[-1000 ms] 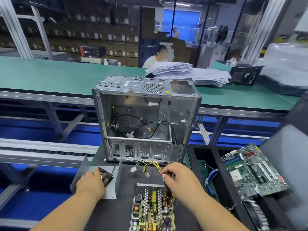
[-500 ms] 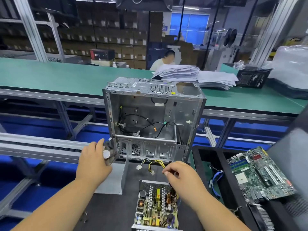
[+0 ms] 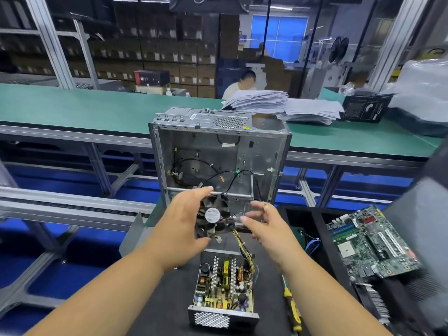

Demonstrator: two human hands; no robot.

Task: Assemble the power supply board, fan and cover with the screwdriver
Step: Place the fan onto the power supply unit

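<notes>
The fan (image 3: 212, 215) is now up in the air in front of the open computer case (image 3: 219, 163), where a moment ago it was only just leaving the grey metal cover (image 3: 135, 235) at the left of the mat. My left hand (image 3: 180, 229) holds it by its frame, fingers curled over the top edge and thumb under, label facing me. My right hand (image 3: 265, 225) has let go of the yellow wires (image 3: 238, 241) and comes in with fingers loosely spread, tips just at the fan's right edge and its cable; I cannot tell whether they pinch anything yet. The power supply board (image 3: 224, 284) sits in its tray below, untouched, with the screwdriver (image 3: 292, 304) lying beside it. I judge the fan goes in first, so it needs turning to face the tray's grille.
</notes>
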